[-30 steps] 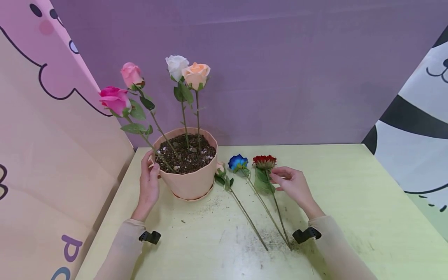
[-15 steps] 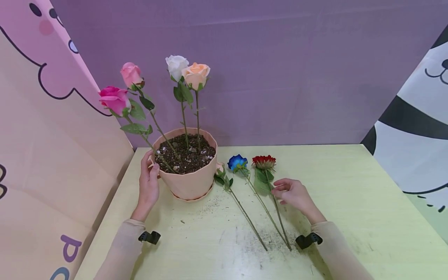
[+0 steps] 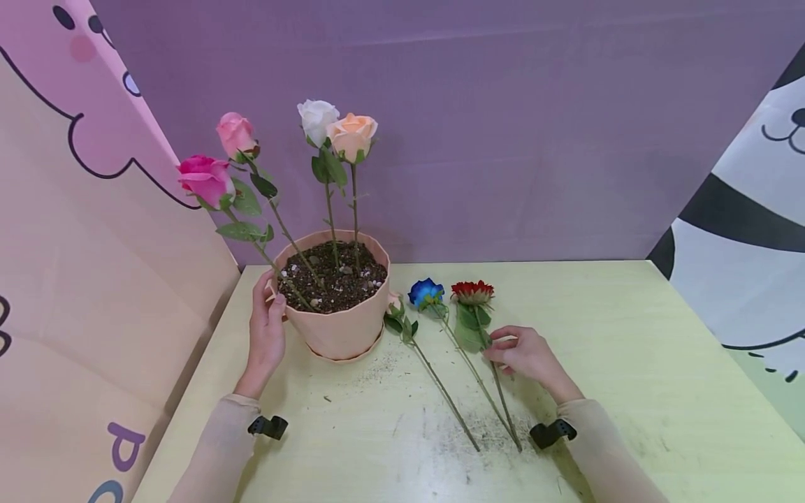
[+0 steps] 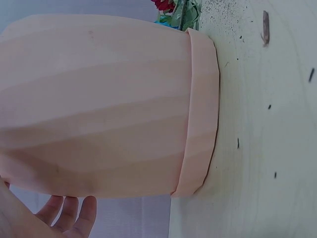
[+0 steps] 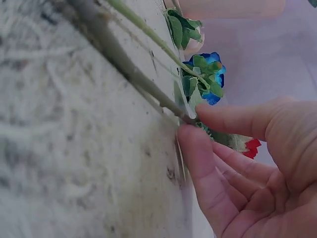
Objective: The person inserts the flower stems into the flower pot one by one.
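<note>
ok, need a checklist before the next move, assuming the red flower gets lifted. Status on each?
1. Right hand pinches the red flower by its stem: ok.
2. Pinch firm enough to lift: cannot tell.
3. Red flower clear of the blue rose: not ok, their stems converge at the lower ends.
4. Left hand steadying the pot: ok, it rests against the side.
5. Pot upright on its saucer: ok.
6. Bare soil for another stem: ok, toward the pot's right side.
</note>
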The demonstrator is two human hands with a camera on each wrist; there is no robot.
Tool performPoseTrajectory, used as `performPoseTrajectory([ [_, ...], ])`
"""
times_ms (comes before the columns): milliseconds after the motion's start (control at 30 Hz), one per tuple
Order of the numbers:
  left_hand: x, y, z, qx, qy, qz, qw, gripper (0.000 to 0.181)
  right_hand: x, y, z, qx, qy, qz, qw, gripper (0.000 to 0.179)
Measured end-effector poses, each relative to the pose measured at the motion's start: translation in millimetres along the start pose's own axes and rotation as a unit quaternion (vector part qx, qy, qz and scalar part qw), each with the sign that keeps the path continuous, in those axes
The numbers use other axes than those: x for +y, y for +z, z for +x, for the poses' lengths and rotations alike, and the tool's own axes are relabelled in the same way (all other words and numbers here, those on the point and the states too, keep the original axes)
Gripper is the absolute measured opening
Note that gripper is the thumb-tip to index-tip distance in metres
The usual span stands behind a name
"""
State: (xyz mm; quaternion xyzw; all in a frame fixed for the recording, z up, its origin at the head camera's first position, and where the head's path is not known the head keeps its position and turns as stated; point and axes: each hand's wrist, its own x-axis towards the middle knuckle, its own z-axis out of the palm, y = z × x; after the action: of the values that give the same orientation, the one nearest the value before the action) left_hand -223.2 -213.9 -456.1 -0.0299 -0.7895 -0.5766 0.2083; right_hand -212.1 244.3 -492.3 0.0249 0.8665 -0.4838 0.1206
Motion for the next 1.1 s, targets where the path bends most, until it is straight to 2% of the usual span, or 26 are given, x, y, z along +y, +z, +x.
performPoseTrajectory([
  [367, -0.4, 0.5, -1.0, -0.001, 0.005, -0.006, 1.0000, 0.054, 0, -1, -6.2, 0.000, -0.006, 0.071, 0.9974, 0.051],
  [600, 0.2, 0.4, -0.8, 0.004, 0.000, -0.005, 1.0000, 0.054, 1, -6, -5.9, 0.001, -0.021, 0.086, 0.9960, 0.056],
  [900, 0.5, 0.3, -0.8, 0.004, -0.003, -0.004, 1.0000, 0.054, -3, -12, -5.7, 0.008, -0.048, 0.156, 0.9865, 0.057],
  [1100, 0.9, 1.0, -0.8, 0.006, 0.000, -0.003, 1.0000, 0.054, -10, -16, -8.4, 0.023, -0.062, 0.173, 0.9827, 0.056],
])
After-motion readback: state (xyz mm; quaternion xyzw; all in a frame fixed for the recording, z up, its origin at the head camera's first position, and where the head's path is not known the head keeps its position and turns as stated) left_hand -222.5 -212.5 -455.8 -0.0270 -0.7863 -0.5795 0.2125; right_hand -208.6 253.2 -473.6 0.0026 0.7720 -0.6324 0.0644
